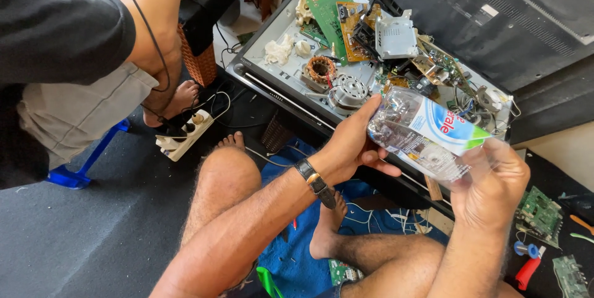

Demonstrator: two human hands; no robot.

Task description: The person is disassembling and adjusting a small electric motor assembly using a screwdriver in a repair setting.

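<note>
A clear, crumpled plastic bottle with a white, blue and green label lies sideways between both hands. My left hand, with a dark watch on its wrist, grips the bottle's left end. My right hand wraps around its right end from below. The bottle hangs just over the near edge of an opened metal electronics case filled with green and orange circuit boards, a copper-wound coil and a round motor part.
Another person sits at the left in a dark shirt and grey shorts, foot beside a white power strip. A blue cloth lies under my legs. Small circuit boards and red-handled tools lie at right. A dark panel stands behind.
</note>
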